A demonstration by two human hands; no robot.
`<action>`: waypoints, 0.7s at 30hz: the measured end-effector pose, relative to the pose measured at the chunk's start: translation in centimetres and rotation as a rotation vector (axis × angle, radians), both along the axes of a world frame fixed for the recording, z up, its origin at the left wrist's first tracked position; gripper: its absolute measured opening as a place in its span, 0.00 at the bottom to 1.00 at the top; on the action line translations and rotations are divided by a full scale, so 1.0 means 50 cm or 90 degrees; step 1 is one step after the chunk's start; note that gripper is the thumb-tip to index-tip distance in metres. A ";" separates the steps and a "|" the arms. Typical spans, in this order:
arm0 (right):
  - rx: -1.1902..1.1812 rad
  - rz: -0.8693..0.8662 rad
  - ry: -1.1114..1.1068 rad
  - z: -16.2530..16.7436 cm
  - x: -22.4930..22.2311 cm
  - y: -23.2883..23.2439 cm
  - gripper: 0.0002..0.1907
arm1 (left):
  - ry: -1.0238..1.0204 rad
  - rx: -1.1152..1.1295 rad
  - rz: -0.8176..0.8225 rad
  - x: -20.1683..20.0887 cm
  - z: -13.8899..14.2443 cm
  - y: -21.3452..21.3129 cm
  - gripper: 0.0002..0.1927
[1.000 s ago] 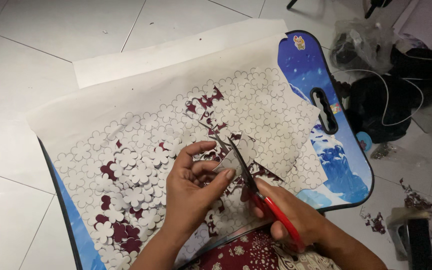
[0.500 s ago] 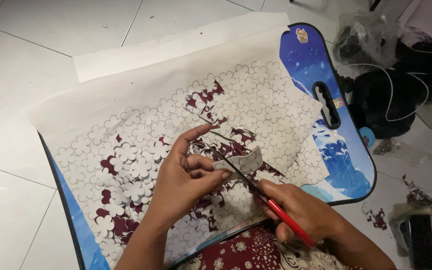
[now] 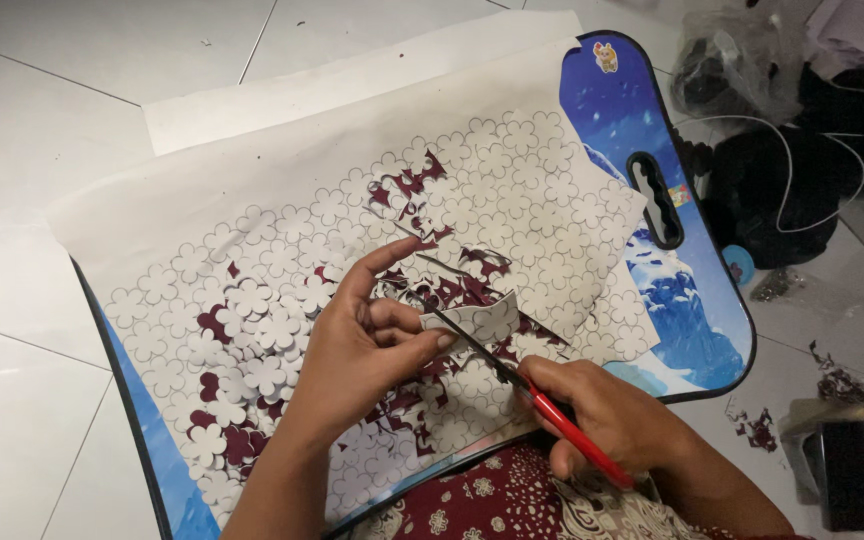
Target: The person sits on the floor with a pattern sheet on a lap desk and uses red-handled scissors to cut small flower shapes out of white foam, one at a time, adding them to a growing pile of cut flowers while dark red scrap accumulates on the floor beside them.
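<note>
A large white paper sheet (image 3: 282, 190) printed with flower outlines lies over a blue picture board (image 3: 652, 300); dark maroon gaps show where pieces are cut away. My left hand (image 3: 362, 350) pinches a small strip of the flower paper (image 3: 487, 320) between thumb and fingers, index finger stretched out over the sheet. My right hand (image 3: 602, 420) grips red-handled scissors (image 3: 512, 375), whose dark blades reach up-left into the strip my left hand holds.
White floor tiles (image 3: 72, 90) surround the board. At the right lie dark bags (image 3: 802, 160) with a white cable, a crumpled plastic bag (image 3: 732, 60), maroon paper scraps (image 3: 752, 430) and a small dark box (image 3: 842, 470). Patterned maroon cloth (image 3: 492, 510) covers my lap.
My left hand has shifted its pinch along the paper strip and stretched its index finger. The scissors have slid further into the paper, and my right hand sits slightly lower right.
</note>
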State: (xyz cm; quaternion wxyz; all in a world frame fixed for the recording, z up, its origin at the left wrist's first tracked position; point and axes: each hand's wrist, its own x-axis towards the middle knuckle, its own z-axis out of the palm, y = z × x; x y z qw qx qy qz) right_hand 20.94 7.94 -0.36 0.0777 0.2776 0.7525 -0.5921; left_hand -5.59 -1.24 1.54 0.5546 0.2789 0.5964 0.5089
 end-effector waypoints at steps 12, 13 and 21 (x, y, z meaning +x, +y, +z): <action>-0.035 -0.019 0.069 -0.026 -0.011 -0.014 0.58 | -0.040 0.098 0.050 0.042 -0.025 -0.007 0.38; -0.071 -0.041 0.076 -0.021 -0.016 -0.016 0.60 | -0.068 0.108 0.059 0.050 -0.029 -0.007 0.37; -0.215 -0.132 0.101 0.015 -0.062 -0.032 0.71 | -0.191 0.162 0.136 0.097 -0.060 -0.010 0.21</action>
